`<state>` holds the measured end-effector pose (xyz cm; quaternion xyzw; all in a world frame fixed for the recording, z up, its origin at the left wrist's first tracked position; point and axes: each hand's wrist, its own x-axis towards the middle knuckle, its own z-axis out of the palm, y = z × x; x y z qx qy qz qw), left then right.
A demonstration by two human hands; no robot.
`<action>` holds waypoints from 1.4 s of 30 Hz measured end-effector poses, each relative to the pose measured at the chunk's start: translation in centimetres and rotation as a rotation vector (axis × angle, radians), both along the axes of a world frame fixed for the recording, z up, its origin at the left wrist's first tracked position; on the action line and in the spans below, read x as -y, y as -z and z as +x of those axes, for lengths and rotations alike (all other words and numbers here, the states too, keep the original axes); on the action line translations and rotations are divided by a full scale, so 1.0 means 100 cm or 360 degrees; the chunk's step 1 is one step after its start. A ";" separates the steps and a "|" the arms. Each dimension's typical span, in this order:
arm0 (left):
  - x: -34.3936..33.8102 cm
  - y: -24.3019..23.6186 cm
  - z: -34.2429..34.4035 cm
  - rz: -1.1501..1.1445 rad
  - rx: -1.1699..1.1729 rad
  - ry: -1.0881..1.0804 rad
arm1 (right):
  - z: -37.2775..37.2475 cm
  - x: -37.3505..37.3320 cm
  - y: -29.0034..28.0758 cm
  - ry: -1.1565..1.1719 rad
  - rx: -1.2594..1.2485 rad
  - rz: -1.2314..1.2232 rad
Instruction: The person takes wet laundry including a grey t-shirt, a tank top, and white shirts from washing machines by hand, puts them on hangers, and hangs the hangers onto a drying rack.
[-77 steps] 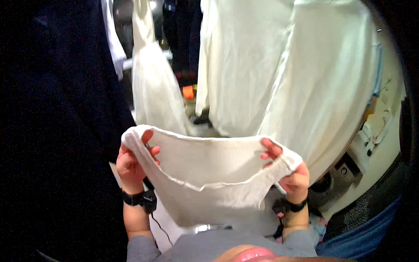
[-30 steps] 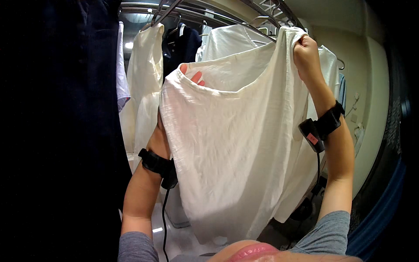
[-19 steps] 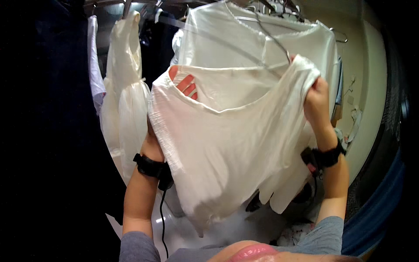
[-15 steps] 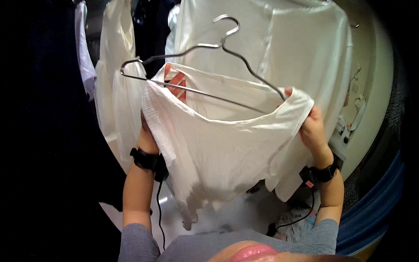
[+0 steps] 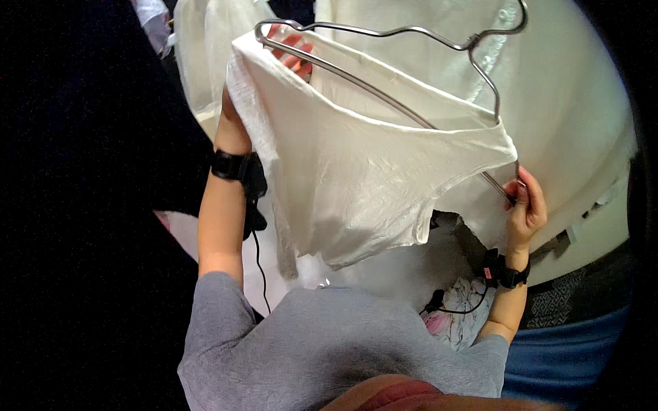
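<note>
A white sleeveless top hangs tilted in front of me, higher at the left. A silver metal hanger runs through its neck opening, hook at the upper right. Its left end lies at the top's left shoulder, while its right end sticks out past the right shoulder. My left hand is at the left shoulder, fingers showing inside the neck opening and the thumb hidden; it holds the top there. My right hand is closed on the hanger's right end, just outside the top.
Larger sheer white garments hang behind the top, with another pale garment at the far left. Crumpled light cloth lies below my right wrist. Blue fabric is at the lower right. Black wrist straps have trailing cables.
The top and hanger have moved up and tilted, the hook swinging to the right. My right hand went from the top's right shoulder to the hanger's end, which now pokes out there.
</note>
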<state>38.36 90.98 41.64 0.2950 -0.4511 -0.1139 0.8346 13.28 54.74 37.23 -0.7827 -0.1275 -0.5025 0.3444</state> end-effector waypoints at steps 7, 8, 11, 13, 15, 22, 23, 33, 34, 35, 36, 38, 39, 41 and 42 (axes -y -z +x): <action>-0.042 -0.019 0.018 0.0737 0.0627 -0.0522 | -0.008 0.003 -0.001 -0.0061 -0.0053 -0.0359; -0.043 -0.022 0.012 0.0881 0.0535 -0.0878 | -0.006 0.001 0.000 -0.0062 -0.0055 -0.0349; -0.051 -0.043 -0.005 0.1240 0.1025 -0.1150 | 0.001 -0.008 0.007 -0.0113 -0.0138 -0.0142; -0.052 -0.060 -0.019 0.1621 0.0989 -0.1086 | 0.005 -0.005 0.014 -0.0132 -0.0087 -0.0110; -0.051 -0.059 -0.016 0.1504 0.1366 -0.1076 | 0.009 0.000 0.016 -0.0105 -0.0045 -0.0109; -0.043 -0.055 -0.045 0.1613 0.1111 -0.1076 | 0.013 -0.002 0.010 -0.0216 -0.0148 0.0053; -0.040 -0.044 -0.033 0.1591 0.1005 -0.1124 | 0.014 0.001 0.006 -0.0162 -0.0153 0.0065; -0.034 -0.025 -0.020 0.1488 0.0979 -0.1395 | 0.033 -0.041 -0.048 0.0254 -0.0100 -0.1122; -0.038 -0.023 -0.020 0.1467 0.0985 -0.1441 | 0.031 -0.044 -0.049 0.0221 -0.0201 -0.1116; -0.042 -0.021 -0.017 0.1462 0.0981 -0.1443 | 0.028 -0.047 -0.051 0.0189 -0.0305 -0.1110; -0.047 -0.019 -0.014 0.1418 0.0946 -0.1444 | 0.022 -0.049 -0.054 0.0216 -0.0335 -0.1101; -0.058 -0.014 -0.012 0.1370 0.0888 -0.1448 | 0.008 -0.046 -0.056 0.0210 -0.0553 -0.0971; -0.062 -0.013 -0.011 0.1352 0.0815 -0.1424 | 0.001 -0.045 -0.059 0.0216 -0.0768 -0.0825; -0.068 -0.012 -0.009 0.1321 0.0728 -0.1392 | -0.011 -0.044 -0.066 0.0166 -0.1096 -0.0700; -0.070 -0.013 -0.004 0.1349 0.0747 -0.1433 | -0.014 -0.042 -0.063 -0.0125 -0.1033 -0.0409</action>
